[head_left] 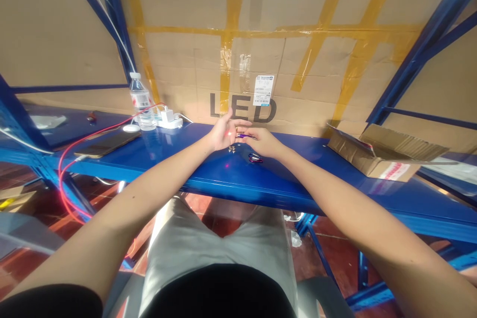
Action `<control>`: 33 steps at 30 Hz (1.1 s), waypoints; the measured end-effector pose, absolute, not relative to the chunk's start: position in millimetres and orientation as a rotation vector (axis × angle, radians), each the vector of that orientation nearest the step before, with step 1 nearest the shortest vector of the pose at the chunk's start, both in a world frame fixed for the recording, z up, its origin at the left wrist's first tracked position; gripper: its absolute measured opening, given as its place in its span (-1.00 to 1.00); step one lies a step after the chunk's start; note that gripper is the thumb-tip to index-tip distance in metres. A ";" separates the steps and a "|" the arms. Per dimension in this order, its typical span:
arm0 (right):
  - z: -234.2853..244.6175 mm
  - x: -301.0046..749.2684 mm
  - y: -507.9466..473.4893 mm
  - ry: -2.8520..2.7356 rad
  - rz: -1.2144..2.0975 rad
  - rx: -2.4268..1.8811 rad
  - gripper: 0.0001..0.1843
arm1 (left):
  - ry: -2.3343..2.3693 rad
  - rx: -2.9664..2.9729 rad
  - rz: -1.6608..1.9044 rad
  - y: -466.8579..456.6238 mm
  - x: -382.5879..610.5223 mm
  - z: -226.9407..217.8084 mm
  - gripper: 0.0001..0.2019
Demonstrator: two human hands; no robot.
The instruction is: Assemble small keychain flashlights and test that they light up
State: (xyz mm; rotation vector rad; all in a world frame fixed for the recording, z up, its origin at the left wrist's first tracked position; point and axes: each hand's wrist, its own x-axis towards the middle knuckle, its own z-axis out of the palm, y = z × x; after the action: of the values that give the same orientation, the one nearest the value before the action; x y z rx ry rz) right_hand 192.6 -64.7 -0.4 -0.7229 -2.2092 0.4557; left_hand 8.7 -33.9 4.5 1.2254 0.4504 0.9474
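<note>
Both arms reach forward over a blue metal shelf (208, 171). My left hand (224, 131) is held with fingers spread and the palm turned inward; a red light dot glows on the palm. My right hand (261, 140) is closed in a pinch on a small purple pen-like light (243, 135) that points at the left palm. Small metal pieces (231, 148) lie on the shelf just below the left hand. A purple clip-like item (255, 158) lies under the right hand. A second red dot shows on the shelf surface.
A water bottle (140, 101), a white charger plug (168, 118) with a red cable (89, 139), and a dark phone (108, 144) sit at the shelf's left. An open cardboard box (383, 151) sits at the right. Taped cardboard (298, 49) marked LED forms the back wall.
</note>
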 end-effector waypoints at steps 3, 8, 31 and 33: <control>1.0 192.7 -66.2 -2.194 0.471 -0.738 -0.55 | 0.451 1.228 0.946 -33.5 8.5 4.2 -0.08; 3.3 192.6 -68.2 -2.207 0.469 -0.721 -0.54 | 0.448 1.230 0.943 -34.6 8.6 4.9 -0.07; 0.9 195.2 -63.9 -2.226 0.465 -0.689 -0.58 | 0.478 1.248 0.953 -38.0 9.6 6.2 -0.08; 0.8 195.0 -63.8 -2.222 0.480 -0.692 -0.59 | 0.477 1.258 0.958 -36.9 9.5 6.1 -0.12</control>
State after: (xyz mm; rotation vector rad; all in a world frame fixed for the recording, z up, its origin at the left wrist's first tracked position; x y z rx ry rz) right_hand 195.0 -63.8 0.8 -0.6917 -2.2223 0.4797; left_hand 9.5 -36.9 6.1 1.2579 0.4774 0.9578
